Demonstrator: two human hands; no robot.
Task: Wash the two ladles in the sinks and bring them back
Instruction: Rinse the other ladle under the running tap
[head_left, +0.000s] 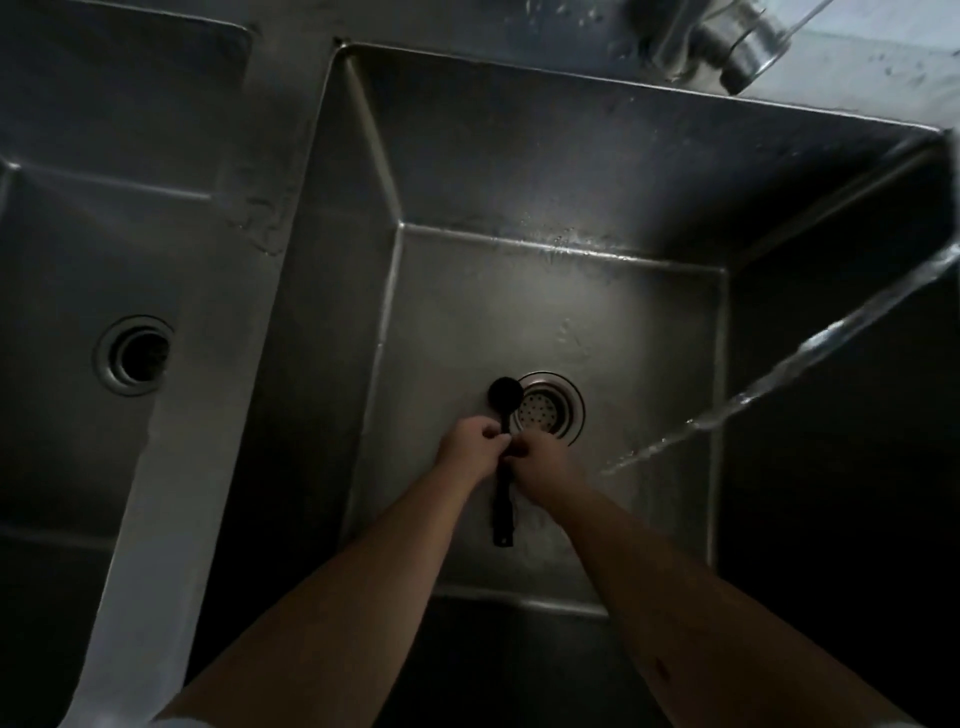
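Both bare forearms reach down into the right-hand sink (519, 171), a deep stainless steel basin seen from above in dim light. A black ladle (504, 457) lies lengthwise between the two hands, over the basin floor; whether it rests on the floor or is lifted clear of it cannot be told. Its round bowl sits at the far end, just beside the left edge of the drain strainer (545, 413), and its handle runs back toward the person, the tip showing below the hands. The left hand (470, 441) is curled with its fingers closed on the handle just under the bowl. The right hand (540, 460) is likewise closed on the handle from the other side, the fingertips of both hands meeting at the shaft. A stream of water (779, 374) enters from the upper right edge and slants down to strike the basin floor to the right of the right hand, apart from the ladle. Only one ladle is visible. A second basin, the left-hand sink (62, 260), lies beyond a steel divider (208, 364) and shows an open drain hole (137, 356). At the top edge, a blurred metal fitting (727, 41) stands on the rear ledge; its kind cannot be determined.
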